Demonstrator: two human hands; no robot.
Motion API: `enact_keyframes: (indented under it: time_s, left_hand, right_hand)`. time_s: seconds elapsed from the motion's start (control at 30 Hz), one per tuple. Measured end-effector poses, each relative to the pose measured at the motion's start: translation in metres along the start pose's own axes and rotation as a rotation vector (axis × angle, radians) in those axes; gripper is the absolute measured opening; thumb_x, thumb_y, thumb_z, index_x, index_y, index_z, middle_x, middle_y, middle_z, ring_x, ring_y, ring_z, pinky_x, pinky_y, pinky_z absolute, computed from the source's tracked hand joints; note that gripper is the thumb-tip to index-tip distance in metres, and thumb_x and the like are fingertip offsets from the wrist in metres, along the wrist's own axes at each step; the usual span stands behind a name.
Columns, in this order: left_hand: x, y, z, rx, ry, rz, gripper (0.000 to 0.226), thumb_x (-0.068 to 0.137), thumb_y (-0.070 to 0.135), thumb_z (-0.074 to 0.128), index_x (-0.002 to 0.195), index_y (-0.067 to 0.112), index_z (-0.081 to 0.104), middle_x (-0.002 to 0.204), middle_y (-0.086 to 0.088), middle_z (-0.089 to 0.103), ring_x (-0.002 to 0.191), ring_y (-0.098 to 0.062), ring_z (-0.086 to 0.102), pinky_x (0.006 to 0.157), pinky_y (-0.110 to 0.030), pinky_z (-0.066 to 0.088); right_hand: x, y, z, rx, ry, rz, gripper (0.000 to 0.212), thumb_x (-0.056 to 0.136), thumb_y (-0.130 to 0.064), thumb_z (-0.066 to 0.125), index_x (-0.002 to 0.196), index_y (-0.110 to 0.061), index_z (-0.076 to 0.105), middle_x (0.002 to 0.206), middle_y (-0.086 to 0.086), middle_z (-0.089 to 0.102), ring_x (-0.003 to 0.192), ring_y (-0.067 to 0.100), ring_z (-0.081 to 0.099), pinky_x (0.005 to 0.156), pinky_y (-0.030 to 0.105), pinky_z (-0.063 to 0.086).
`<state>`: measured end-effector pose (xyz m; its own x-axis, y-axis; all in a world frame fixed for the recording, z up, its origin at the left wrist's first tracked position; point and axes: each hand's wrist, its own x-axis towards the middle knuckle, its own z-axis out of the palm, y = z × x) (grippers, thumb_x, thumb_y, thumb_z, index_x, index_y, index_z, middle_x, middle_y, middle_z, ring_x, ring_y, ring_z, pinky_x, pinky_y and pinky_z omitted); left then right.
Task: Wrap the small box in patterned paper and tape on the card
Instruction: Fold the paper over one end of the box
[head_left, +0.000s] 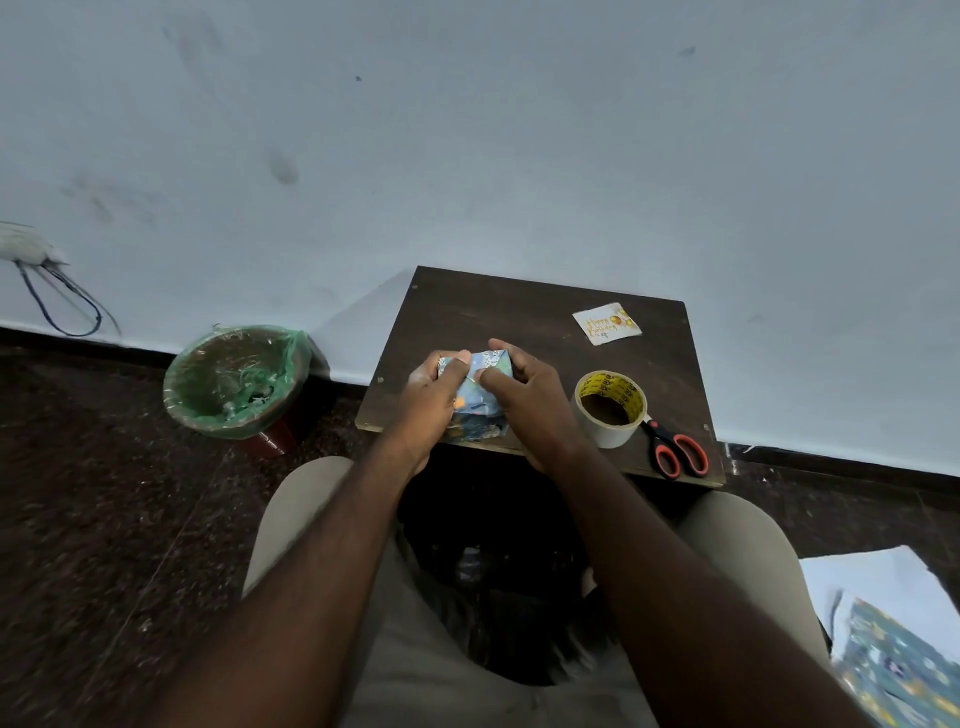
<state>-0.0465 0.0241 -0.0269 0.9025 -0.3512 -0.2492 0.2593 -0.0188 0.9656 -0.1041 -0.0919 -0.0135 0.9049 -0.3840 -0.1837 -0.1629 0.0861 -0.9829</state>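
A small box (478, 410) covered in blue patterned paper sits between my hands over the near edge of the dark wooden table (498, 317). My left hand (434, 400) grips its left side, thumb on the top. My right hand (524, 395) holds the right side, its thumb pressing a paper fold on top. The white "Happy Birthday" card (607, 323) lies flat at the table's far right. A roll of tape (610, 408) stands just right of my right hand.
Orange-handled scissors (675, 449) lie at the table's near right corner. A bin with a green liner (234, 382) stands on the floor to the left. Spare patterned paper (893, 670) and white sheets lie on the floor at lower right. A wall rises right behind the table.
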Motion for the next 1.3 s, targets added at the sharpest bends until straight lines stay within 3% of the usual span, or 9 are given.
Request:
enact_keyframes:
  time_s: [0.13,0.27,0.43,0.63,0.8,0.93,1.03,1.3]
  left_hand:
    - [-0.003,-0.008,-0.002,-0.06,-0.008,0.015,0.015,0.092,0.026,0.067,0.103,0.016,0.067,0.089,-0.01,0.074,0.082,-0.026,0.072,0.081,-0.043,0.06]
    - [-0.001,-0.006,-0.003,-0.027,-0.036,0.023,0.028,0.079,0.033,0.067,0.103,0.019,0.067,0.094,-0.011,0.074,0.085,-0.026,0.072,0.083,-0.043,0.059]
    - [0.002,-0.004,-0.005,0.027,-0.068,0.022,0.029,0.082,0.028,0.064,0.11,0.021,0.065,0.102,-0.012,0.072,0.087,-0.023,0.072,0.081,-0.041,0.059]
    - [0.003,-0.005,-0.003,-0.012,-0.057,-0.006,0.024,0.083,0.023,0.059,0.106,0.027,0.064,0.095,-0.006,0.073,0.084,-0.021,0.071,0.079,-0.04,0.058]
    - [0.005,-0.005,-0.002,-0.041,-0.044,-0.055,0.025,0.088,0.02,0.055,0.111,0.027,0.062,0.1,-0.01,0.07,0.083,-0.02,0.07,0.074,-0.037,0.056]
    - [0.007,-0.003,-0.002,-0.074,-0.051,-0.051,0.024,0.094,0.012,0.051,0.112,0.022,0.062,0.09,-0.005,0.071,0.075,-0.016,0.07,0.066,-0.032,0.055]
    - [0.01,-0.002,-0.001,-0.087,-0.069,-0.033,0.024,0.09,0.013,0.053,0.109,0.023,0.063,0.094,-0.007,0.07,0.079,-0.019,0.069,0.073,-0.037,0.057]
    - [0.017,0.004,0.0,-0.106,-0.066,-0.041,0.028,0.096,0.008,0.05,0.114,0.025,0.063,0.11,-0.016,0.069,0.088,-0.025,0.069,0.082,-0.04,0.057]
  right_hand:
    - [0.001,-0.002,0.003,-0.039,0.025,0.0,0.033,0.097,-0.015,0.054,0.129,-0.014,0.063,0.106,0.006,0.073,0.091,0.019,0.074,0.088,0.043,0.059]
    - [0.002,-0.006,0.002,-0.057,0.034,0.023,0.028,0.102,-0.019,0.047,0.125,-0.015,0.064,0.097,-0.002,0.072,0.091,0.018,0.074,0.088,0.039,0.059]
    - [0.005,-0.005,0.006,-0.08,0.086,-0.004,0.02,0.103,-0.02,0.046,0.105,-0.025,0.065,0.092,-0.004,0.071,0.093,0.02,0.073,0.091,0.043,0.058]
    - [0.005,-0.003,0.008,-0.093,0.109,0.007,0.023,0.104,-0.024,0.045,0.109,-0.023,0.067,0.099,0.002,0.073,0.092,0.018,0.073,0.09,0.042,0.058]
    - [0.008,-0.004,0.01,-0.117,0.162,0.041,0.031,0.101,-0.023,0.046,0.081,-0.027,0.069,0.091,0.003,0.075,0.089,0.02,0.073,0.089,0.045,0.058]
    - [0.013,-0.01,0.011,-0.136,0.184,0.102,0.032,0.098,-0.027,0.049,0.078,-0.018,0.073,0.086,0.004,0.075,0.087,0.021,0.073,0.089,0.046,0.058]
    - [0.017,-0.012,0.01,-0.129,0.193,0.143,0.034,0.095,-0.036,0.053,0.086,-0.012,0.075,0.088,0.005,0.075,0.088,0.022,0.073,0.089,0.049,0.057]
    - [0.025,-0.014,0.011,-0.127,0.261,0.16,0.039,0.093,-0.038,0.054,0.071,-0.011,0.071,0.083,0.009,0.074,0.088,0.029,0.072,0.086,0.051,0.057]
